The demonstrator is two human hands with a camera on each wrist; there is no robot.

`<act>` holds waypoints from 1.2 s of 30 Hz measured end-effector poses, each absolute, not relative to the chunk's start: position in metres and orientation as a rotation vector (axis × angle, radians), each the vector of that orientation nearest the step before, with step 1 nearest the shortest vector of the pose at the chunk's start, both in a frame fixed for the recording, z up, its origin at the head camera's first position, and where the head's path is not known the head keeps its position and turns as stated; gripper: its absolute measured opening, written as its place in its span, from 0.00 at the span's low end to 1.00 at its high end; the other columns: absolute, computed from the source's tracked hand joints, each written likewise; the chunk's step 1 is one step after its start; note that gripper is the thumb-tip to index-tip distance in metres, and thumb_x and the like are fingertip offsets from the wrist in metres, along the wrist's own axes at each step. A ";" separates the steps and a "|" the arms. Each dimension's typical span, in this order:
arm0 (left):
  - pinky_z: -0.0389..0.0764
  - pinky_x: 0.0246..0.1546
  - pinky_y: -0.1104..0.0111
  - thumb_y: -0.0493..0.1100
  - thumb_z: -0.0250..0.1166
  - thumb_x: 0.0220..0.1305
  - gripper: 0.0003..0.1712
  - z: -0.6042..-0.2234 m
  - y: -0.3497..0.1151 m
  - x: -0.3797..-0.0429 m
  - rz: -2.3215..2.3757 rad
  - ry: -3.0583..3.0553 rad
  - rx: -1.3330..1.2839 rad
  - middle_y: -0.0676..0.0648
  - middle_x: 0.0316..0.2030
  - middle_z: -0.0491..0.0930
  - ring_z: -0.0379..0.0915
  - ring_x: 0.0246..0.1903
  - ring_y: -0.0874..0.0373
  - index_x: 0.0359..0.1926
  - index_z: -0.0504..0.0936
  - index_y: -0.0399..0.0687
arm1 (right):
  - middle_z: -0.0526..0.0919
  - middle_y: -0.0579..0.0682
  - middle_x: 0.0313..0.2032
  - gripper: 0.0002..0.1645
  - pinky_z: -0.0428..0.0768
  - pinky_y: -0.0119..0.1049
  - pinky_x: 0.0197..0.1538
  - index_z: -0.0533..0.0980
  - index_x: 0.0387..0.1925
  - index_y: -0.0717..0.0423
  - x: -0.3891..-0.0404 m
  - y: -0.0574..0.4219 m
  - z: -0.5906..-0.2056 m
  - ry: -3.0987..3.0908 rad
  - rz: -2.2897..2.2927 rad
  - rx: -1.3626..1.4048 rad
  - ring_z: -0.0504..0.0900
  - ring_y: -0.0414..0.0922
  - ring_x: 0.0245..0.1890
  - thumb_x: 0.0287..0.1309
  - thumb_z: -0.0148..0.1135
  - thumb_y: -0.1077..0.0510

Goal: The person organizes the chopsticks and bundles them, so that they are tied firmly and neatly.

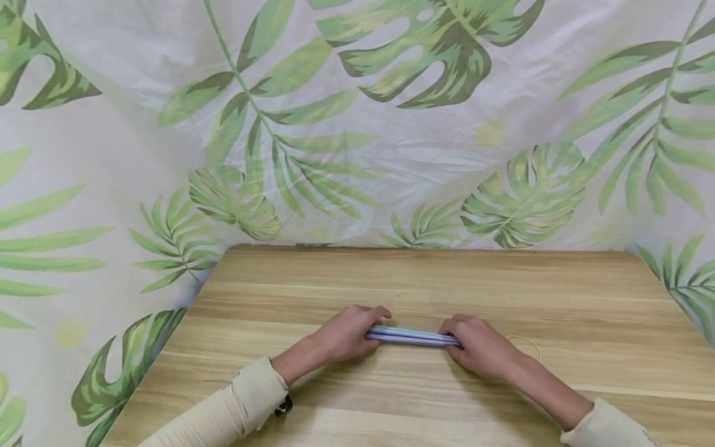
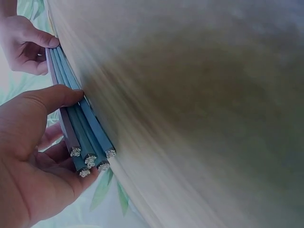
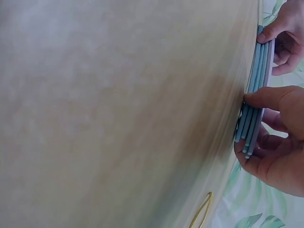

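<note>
A bundle of slim blue and purple sticks (image 1: 412, 336) lies crosswise between both hands, close over the table. My left hand (image 1: 349, 333) grips its left end, thumb on the near side and fingers beyond. My right hand (image 1: 480, 346) holds the right end between thumb and fingers. In the left wrist view, the sticks (image 2: 85, 128) have rough silvery tips that stick out past the left hand. Plain pale ends of the sticks (image 3: 247, 142) show below the right hand in the right wrist view, slightly uneven in length.
A thin yellow loop, like a rubber band (image 1: 532, 341), lies on the wooden table (image 1: 391, 391) by the right wrist. Behind the table hangs a leaf-patterned cloth (image 1: 424, 161), which also covers both sides.
</note>
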State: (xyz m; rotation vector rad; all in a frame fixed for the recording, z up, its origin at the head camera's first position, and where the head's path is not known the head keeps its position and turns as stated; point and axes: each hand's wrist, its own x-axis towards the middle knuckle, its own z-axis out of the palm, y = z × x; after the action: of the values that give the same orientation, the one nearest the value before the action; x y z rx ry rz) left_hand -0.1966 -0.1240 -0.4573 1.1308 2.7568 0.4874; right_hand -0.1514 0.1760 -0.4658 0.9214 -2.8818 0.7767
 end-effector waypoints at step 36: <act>0.74 0.30 0.75 0.50 0.84 0.57 0.13 -0.415 -0.118 -0.186 0.789 2.817 1.131 0.60 0.28 0.86 0.70 0.24 0.71 0.38 0.90 0.55 | 0.87 0.34 0.33 0.08 0.80 0.30 0.32 0.89 0.46 0.45 -0.135 0.209 -0.418 -2.793 1.222 0.844 0.76 0.30 0.27 0.67 0.74 0.57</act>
State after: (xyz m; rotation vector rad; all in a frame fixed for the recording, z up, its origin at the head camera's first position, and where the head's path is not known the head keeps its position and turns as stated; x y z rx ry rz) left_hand -0.1865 -0.1184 -0.4149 1.1306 2.8170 0.7893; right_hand -0.1345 0.2088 -0.4184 0.8442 -2.7928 1.2223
